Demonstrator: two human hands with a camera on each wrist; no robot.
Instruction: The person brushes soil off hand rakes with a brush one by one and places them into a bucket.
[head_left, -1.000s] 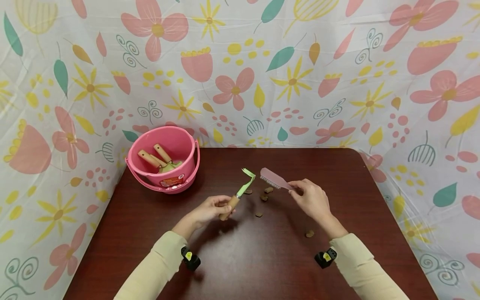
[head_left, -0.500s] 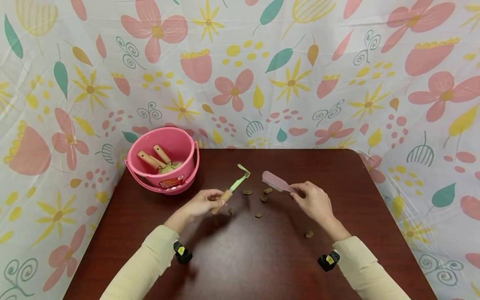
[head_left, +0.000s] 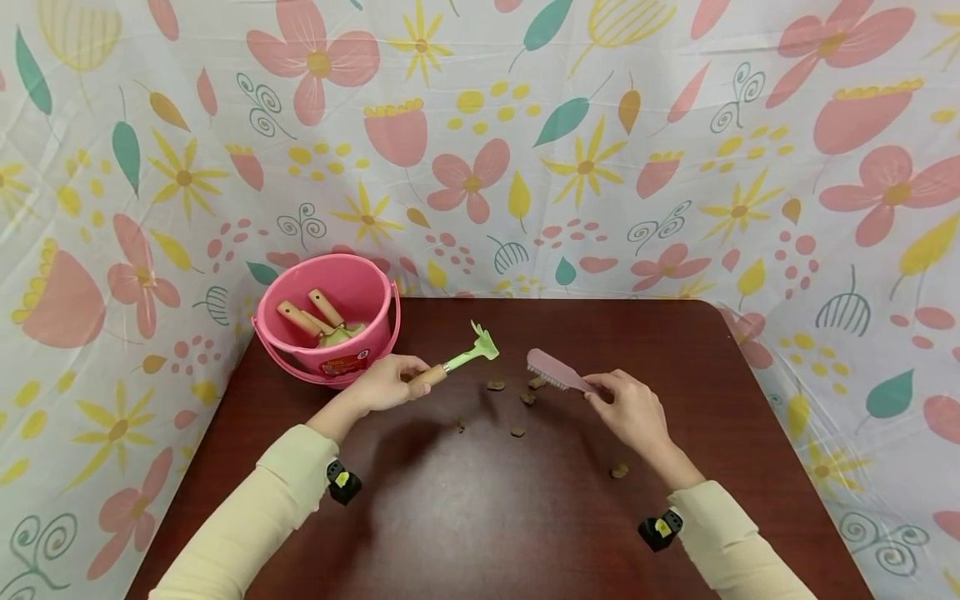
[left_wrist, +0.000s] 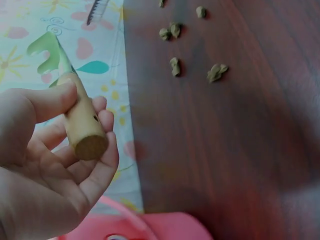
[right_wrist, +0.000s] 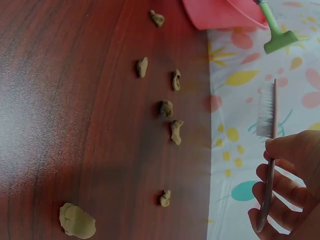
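My left hand (head_left: pixel 386 383) grips the wooden handle of a small hand rake (head_left: pixel 467 357), its green tined head pointing right and up. The rake is raised above the table, just right of the pink bucket (head_left: pixel 378 337). In the left wrist view the handle's round end (left_wrist: pixel 91 147) faces the camera, between thumb and fingers. My right hand (head_left: pixel 628 410) pinches the handle of a pink brush (head_left: pixel 553 368), white bristles (right_wrist: pixel 265 111) on one side. It is held up over several small brown clumps (head_left: pixel 528 398) scattered on the table.
Inside the bucket lean two wooden-handled tools (head_left: pixel 300 318), their green heads partly hidden by the wall. A lone clump (head_left: pixel 618 471) lies nearer me, below the right hand. Behind the dark wooden table (head_left: pixel 480 517) hangs a flowered cloth (head_left: pixel 480 108).
My left hand has moved left and away from me with the rake, toward the bucket, and the rake's head has turned to show its tines. The right hand and brush have shifted slightly nearer me.
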